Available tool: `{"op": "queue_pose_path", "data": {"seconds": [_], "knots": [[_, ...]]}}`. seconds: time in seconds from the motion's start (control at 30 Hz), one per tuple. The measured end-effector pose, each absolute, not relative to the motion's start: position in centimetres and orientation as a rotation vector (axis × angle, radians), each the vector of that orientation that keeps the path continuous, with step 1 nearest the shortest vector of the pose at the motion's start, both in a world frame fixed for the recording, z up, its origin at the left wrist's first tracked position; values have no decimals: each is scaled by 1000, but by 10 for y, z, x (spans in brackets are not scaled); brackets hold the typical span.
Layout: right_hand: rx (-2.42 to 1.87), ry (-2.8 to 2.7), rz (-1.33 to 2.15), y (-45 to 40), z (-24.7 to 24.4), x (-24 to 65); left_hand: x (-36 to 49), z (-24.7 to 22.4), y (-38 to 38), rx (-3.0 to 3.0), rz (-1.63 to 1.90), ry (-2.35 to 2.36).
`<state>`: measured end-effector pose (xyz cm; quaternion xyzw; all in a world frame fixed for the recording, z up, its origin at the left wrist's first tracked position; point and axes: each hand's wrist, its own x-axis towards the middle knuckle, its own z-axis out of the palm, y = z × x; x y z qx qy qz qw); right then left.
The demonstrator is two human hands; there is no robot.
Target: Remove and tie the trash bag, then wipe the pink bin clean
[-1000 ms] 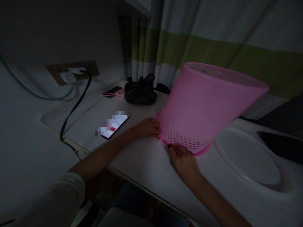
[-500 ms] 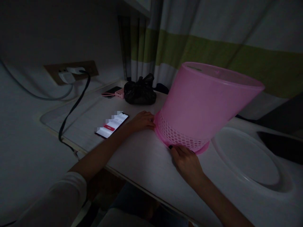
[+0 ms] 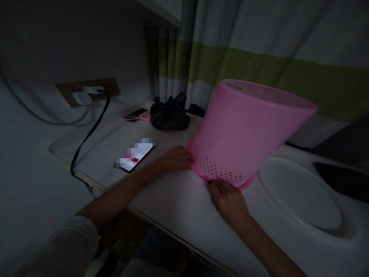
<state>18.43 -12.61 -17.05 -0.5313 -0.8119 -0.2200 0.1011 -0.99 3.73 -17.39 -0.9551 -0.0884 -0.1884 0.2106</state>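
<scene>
Lower in the frame than half a second earlier, a person's left hand has slid toward the viewer along the flared bottom rim of a pink bin, whose wide mouth sits slightly farther left. The bin stands right of center on a white worktop, wide end up, a honeycomb band of holes circling its base. Left-hand fingers lie close together against the rim's left side; whether they clamp it cannot be told. Fingers of the right hand, at lower center, bend against the rim's near edge, their grip likewise unclear. A lit phone, its screen partly blurred, lies near the left forearm. Farther back, at upper center, a knotted black plastic bag rests beside a small pink block. Plugs fill part of a wall socket at upper left, a striped curtain hangs behind the bin, and a round white tray lies at right.
</scene>
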Motion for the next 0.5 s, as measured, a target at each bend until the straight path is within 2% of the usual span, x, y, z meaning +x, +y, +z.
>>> {"op": "queue_pose_path", "data": {"seconds": [0.23,0.37,0.5], "knots": [[-1566,-2359,-679,-123,-174,181,26,-182,-5,-2670,-594,-7],[-1551,-2356,-671,-123,-176,182,29,-186,-4,-2664,-724,-24],[-1533,-2365,-661,-122,-175,182,24,-184,2,-2710,-677,-37]]}}
